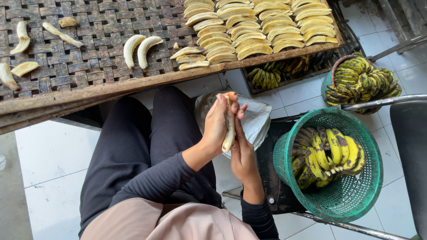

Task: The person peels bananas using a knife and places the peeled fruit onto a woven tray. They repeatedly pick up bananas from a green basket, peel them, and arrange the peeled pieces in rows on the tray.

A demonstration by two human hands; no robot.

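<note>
I see one peeled banana (229, 126), pale cream and slim, standing nearly upright between my two palms, its orange-tinged tip poking above my fingertips, over a white bag.

A crumpled white plastic bag (258, 118) is being seen on the floor just behind the hands, below the woven tray's edge. No labels, signs or screens are being shown.

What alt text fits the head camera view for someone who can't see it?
Both hands, left hand and right hand, hold a peeled banana upright above a white bag. Sliced bananas line a woven tray; a green basket holds unpeeled ones.
</note>
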